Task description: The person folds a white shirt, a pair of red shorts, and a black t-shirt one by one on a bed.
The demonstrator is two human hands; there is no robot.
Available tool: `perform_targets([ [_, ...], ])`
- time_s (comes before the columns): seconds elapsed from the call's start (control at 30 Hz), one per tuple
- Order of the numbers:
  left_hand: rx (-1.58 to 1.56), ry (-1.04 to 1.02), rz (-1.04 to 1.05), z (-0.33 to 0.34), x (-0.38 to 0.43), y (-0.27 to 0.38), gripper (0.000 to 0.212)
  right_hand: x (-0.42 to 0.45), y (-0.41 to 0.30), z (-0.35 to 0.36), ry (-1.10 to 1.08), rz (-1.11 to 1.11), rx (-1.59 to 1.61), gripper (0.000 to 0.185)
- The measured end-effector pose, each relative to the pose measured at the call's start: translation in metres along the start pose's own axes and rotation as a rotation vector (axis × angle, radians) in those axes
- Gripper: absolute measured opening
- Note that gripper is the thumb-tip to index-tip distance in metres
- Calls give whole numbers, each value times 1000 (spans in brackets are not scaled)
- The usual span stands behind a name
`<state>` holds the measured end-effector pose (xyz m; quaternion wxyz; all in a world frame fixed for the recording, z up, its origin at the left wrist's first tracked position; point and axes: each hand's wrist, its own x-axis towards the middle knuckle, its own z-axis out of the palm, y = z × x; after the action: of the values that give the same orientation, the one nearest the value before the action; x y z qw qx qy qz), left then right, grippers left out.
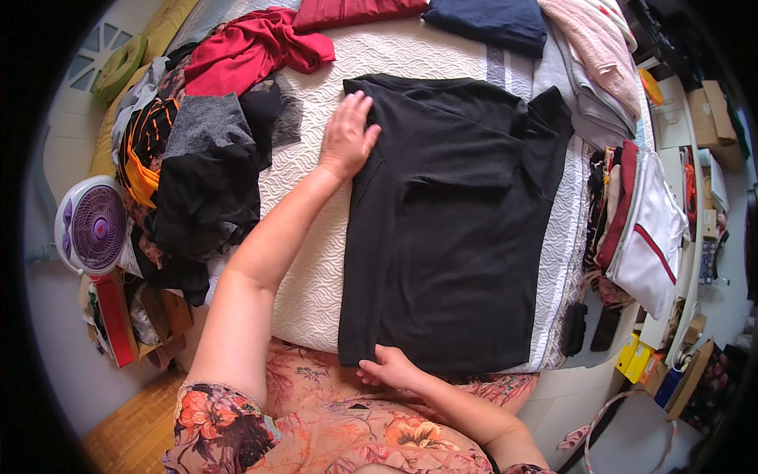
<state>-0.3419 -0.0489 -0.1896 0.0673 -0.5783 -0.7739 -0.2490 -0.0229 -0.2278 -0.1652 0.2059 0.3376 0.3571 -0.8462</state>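
A black long garment (462,249), a top with its left side folded inward in a long strip, lies spread out in front of me. My left hand (352,133) rests flat on its upper left edge near the shoulder, fingers extended and grasping nothing. Down at the hem's left corner, my right hand (391,367) touches the cloth with thumb and index finger apart. Whether it pinches the hem cannot be made out. Wrinkles cross the garment's chest, and a sleeve end sticks out at the upper right.
Beneath is a bed with a cream quilted cover (308,284). Loose clothes (207,183) are heaped on the left, beside a purple-white fan (98,228). Folded red (361,13) and navy (485,23) garments lie at the far side. Folded clothes (645,237) stand at the right edge near a phone (605,329).
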Motion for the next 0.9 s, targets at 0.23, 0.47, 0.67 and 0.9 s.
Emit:
perform_targets([
  [0.23, 213, -192, -208, 7, 10, 0, 55, -61, -65, -60, 28, -189, -314, 21],
  [0.47, 12, -272, 147, -4, -31, 88, 54, -69, -190, -247, 1393, -958, -986, 42],
  [0.67, 0, -382, 203, 12, -58, 116, 53, -30, -261, -308, 1595, -719, -728, 82],
  [0.9, -17, -393, 181, 15, -56, 117, 53, -49, -255, -364, 1103, -1106, 310, 21],
])
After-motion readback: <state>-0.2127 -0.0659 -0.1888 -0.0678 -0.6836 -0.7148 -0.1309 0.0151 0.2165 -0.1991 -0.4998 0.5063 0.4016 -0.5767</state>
